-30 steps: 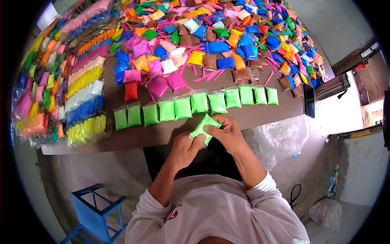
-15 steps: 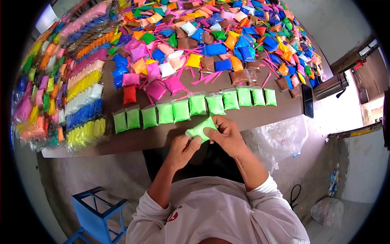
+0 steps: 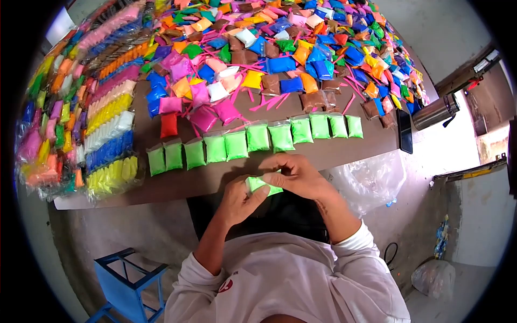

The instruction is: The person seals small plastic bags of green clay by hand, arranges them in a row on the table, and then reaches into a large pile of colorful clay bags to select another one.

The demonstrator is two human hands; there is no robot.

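Between my two hands, near the table's front edge, is a small clear packet with bright green filling [image 3: 259,184]. My left hand [image 3: 236,200] is closed on its left end, the thumb lying across the front. My right hand [image 3: 302,176] grips the upper right part, thumb and bent fingers together, and covers much of that side. Just beyond my hands, a row of similar green packets [image 3: 258,138] runs across the table [image 3: 180,185], all lying flat.
Loose packets of many colours [image 3: 280,65] cover the far table, with pink strips among them. Bagged bundles [image 3: 110,140] are stacked at the left. A phone [image 3: 404,132] and a steel flask [image 3: 435,112] are at the right edge. A blue stool [image 3: 126,288] stands lower left.
The green packet has tilted and dropped slightly, showing less of its face. My right hand has shifted a little right and turned further over it. The row is unchanged.
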